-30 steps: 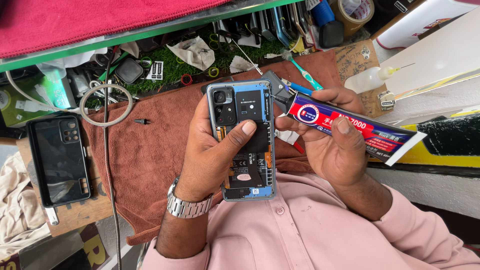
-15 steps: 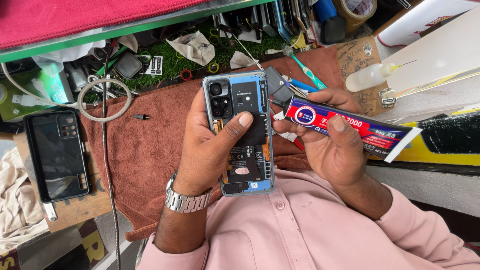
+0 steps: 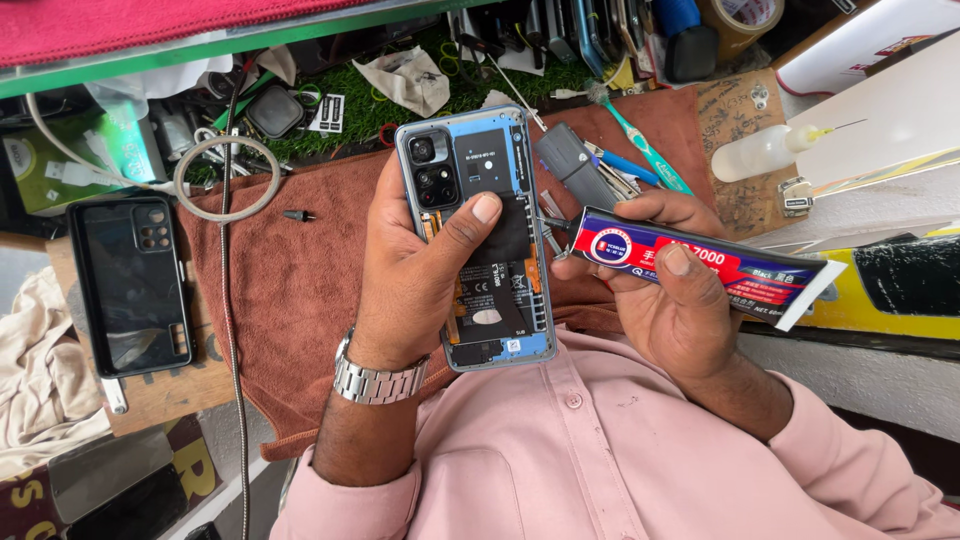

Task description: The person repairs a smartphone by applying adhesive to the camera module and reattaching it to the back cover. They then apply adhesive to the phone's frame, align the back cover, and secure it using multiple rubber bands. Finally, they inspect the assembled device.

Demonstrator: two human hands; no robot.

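Blue opened phone (image 3: 480, 240) in left hand (image 3: 420, 270) fingers, right hand (image 3: 665, 300) (closed) gripping glue tube (image 3: 700, 268)

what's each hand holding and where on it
Left hand grips the opened phone around its middle, thumb across the back. Right hand holds the glue tube by its body.

1 head-worn camera looks steeply down, close over the brown cloth (image 3: 300, 290) and cluttered workbench beyond.

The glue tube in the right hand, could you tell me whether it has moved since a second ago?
Yes. The glue tube has swung its nozzle in to the opened phone's right edge, judged against the brown cloth.
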